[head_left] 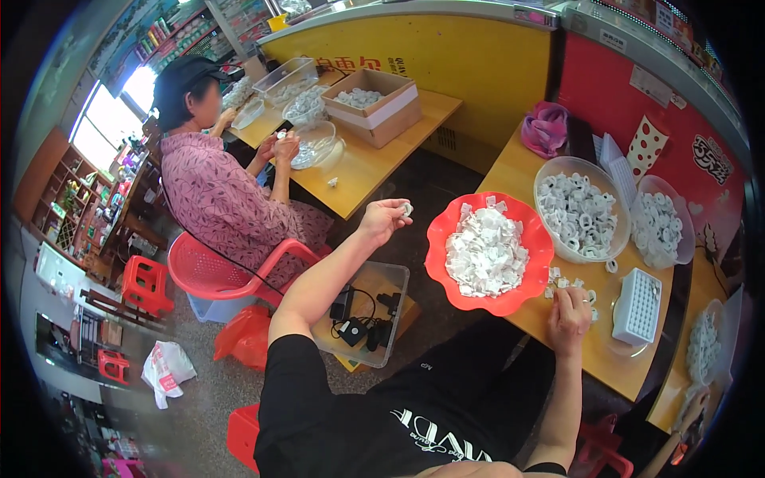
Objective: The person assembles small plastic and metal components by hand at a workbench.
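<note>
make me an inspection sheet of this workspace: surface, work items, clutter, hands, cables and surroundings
Surface: yellow-brown wooden table, closely filled.
Work items: red scalloped bowl heaped with flat white pieces; large clear tub of white ring-shaped parts; white rack with rows of holes.
Clutter: loose white bits between bowl and rack; pink cloth at the far end.
Hands: left hand pinches a small white part; right hand is down at the loose bits, grip unclear.
Cables: black cables and adapters in a clear bin, left of the table.
Surroundings: co-worker on a red chair at a second table; white bag on the floor.
</note>
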`<state>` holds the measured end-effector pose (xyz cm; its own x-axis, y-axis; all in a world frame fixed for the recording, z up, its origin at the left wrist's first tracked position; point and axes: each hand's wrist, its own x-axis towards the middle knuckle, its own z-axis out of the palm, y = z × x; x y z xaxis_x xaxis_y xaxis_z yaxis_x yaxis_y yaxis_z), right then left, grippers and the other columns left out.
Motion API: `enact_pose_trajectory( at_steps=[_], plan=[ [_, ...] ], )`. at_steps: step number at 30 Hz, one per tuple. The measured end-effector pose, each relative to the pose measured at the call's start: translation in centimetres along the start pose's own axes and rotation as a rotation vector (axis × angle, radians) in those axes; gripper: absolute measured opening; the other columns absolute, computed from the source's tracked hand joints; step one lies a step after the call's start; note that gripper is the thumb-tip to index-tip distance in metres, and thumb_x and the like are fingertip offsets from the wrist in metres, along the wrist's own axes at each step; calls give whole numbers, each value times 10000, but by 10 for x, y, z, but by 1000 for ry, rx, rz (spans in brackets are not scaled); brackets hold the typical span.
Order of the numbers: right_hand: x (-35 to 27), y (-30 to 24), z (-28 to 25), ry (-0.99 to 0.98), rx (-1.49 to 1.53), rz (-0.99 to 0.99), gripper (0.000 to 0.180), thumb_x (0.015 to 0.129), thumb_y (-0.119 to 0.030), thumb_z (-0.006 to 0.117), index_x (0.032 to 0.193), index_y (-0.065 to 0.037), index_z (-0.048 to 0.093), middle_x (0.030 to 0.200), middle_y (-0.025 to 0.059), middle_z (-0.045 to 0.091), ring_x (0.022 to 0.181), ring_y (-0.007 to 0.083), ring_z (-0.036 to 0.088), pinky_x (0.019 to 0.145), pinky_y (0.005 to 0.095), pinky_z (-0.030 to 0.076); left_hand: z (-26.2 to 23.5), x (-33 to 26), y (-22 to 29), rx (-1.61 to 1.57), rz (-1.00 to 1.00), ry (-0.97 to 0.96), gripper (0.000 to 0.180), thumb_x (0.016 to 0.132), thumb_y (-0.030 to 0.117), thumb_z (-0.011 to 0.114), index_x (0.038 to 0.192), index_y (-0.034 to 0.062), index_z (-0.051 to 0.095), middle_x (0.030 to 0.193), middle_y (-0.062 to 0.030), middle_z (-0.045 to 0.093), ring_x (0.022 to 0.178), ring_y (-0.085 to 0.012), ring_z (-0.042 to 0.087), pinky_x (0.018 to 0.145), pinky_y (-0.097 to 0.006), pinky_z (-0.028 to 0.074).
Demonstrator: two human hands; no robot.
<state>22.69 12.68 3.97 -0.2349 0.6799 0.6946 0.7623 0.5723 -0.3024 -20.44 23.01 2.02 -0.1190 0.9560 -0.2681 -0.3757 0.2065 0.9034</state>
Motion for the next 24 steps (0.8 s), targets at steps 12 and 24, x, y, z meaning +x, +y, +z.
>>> enact_pose_trajectory(
  at_steps=[12,24],
  plan=[
    [-1,-1,0,-14,-41,14,211,656,52,599,864,12,605,830,143,571,786,328,552,679,412,451,-46,-4,11,-84,88,105,152,841,-34,569,983,-25,621,861,-103,669,641,-190,656,541,-245,497],
    [0,1,1,-13,-35,11,213,649,46,603,858,6,607,822,138,565,781,324,555,682,412,459,-6,-28,22,-49,54,-63,154,823,-36,553,968,-26,606,894,-125,659,650,-179,640,566,-240,496]
  ],
)
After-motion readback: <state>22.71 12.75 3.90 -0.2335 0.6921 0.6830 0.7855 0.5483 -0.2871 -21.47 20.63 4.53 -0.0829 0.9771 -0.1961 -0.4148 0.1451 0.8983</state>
